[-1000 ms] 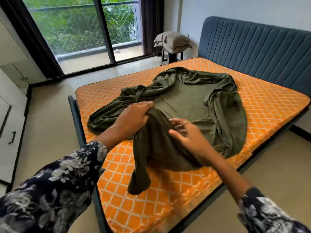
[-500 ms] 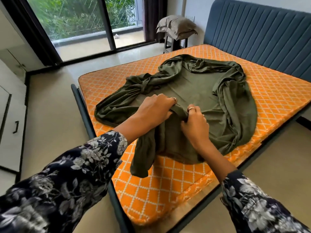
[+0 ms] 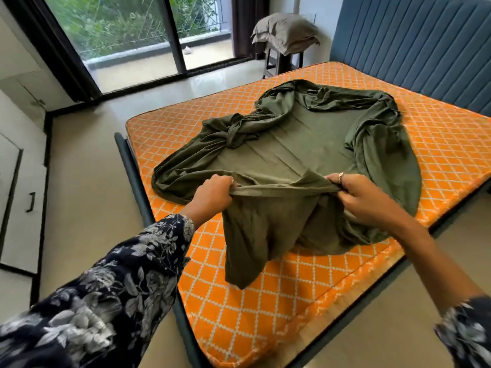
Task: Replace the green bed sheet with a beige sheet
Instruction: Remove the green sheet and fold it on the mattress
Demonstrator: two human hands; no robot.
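Both hands, left hand (image 3: 212,193) and right hand (image 3: 364,197), grip green sheet (image 3: 292,144).

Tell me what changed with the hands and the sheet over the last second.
The right hand, open a second ago, took hold of the green sheet beside the left hand. Both then drew apart sideways, stretching the near hem taut between them. The rest of the sheet stayed bunched on the orange mattress.

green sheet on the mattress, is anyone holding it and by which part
Yes. Both hands grip the green sheet by its near hem, the left hand and right hand pulling that edge taut between them.
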